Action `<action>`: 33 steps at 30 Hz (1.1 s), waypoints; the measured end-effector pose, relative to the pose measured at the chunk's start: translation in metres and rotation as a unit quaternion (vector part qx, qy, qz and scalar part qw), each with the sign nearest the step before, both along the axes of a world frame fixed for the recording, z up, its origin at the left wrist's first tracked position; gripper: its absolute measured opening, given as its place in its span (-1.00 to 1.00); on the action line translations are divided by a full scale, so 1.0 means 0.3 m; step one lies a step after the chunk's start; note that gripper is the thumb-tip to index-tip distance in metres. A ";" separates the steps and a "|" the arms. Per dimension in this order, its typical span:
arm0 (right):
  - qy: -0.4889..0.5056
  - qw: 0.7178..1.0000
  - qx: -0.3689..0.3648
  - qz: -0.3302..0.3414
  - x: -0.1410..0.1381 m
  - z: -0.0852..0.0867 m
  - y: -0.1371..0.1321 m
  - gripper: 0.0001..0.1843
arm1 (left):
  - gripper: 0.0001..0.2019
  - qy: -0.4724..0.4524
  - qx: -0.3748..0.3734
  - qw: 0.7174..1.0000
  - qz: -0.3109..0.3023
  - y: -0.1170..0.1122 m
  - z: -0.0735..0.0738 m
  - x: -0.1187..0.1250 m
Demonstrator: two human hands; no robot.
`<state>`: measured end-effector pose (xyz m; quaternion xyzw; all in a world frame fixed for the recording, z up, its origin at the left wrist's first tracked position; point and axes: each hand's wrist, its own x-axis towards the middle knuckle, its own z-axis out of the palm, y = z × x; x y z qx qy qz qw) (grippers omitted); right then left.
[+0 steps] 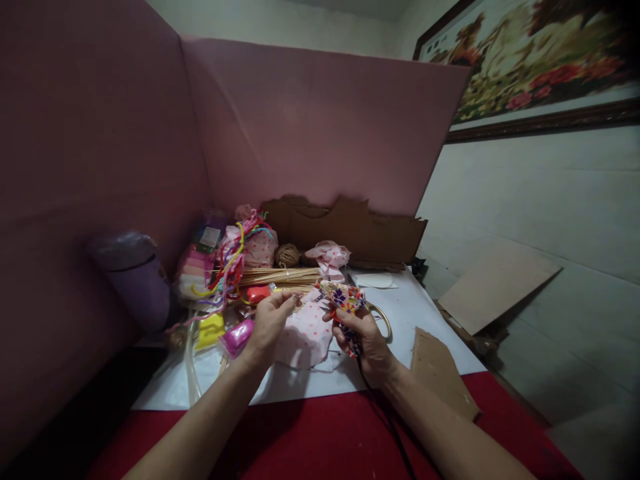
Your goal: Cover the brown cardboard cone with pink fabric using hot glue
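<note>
My right hand (367, 340) is wrapped round a hot glue gun (345, 295) with a flower-patterned body, an orange trigger and a black cord trailing toward me. The gun's tip points left, toward my left hand (273, 323). That hand's thumb and fingers are pinched together, and what lies between them is too small to make out. Below and between both hands lies a pale pink sheet with red dots (305, 340). A gold-coloured loop handle (384, 321) shows just behind my right hand.
Bamboo sticks (280, 275), a twine ball (287, 255) and coloured pipe cleaners (235, 257) are heaped at the back. Yellow (209, 331) and magenta packets (237, 338) lie left. A purple bottle-like object (137, 287) stands far left. Cardboard (440, 373) lies right; torn cardboard (345, 233) stands behind.
</note>
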<state>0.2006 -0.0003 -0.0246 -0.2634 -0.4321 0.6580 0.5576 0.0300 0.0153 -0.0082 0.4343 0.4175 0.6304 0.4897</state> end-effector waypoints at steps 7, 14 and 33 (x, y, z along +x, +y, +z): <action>0.059 0.995 -0.026 -0.079 0.021 0.027 0.016 -0.71 | -0.83 -0.072 -0.082 0.994 -0.001 0.013 -0.008 -0.017; 0.054 0.993 -0.014 -0.102 0.025 0.027 0.023 -0.74 | -0.92 -0.130 -0.107 0.984 -0.055 0.015 -0.001 -0.011; 0.130 0.980 -0.034 -0.150 0.065 0.018 0.074 -0.75 | -0.77 0.319 -0.124 0.939 -0.009 0.283 0.073 0.105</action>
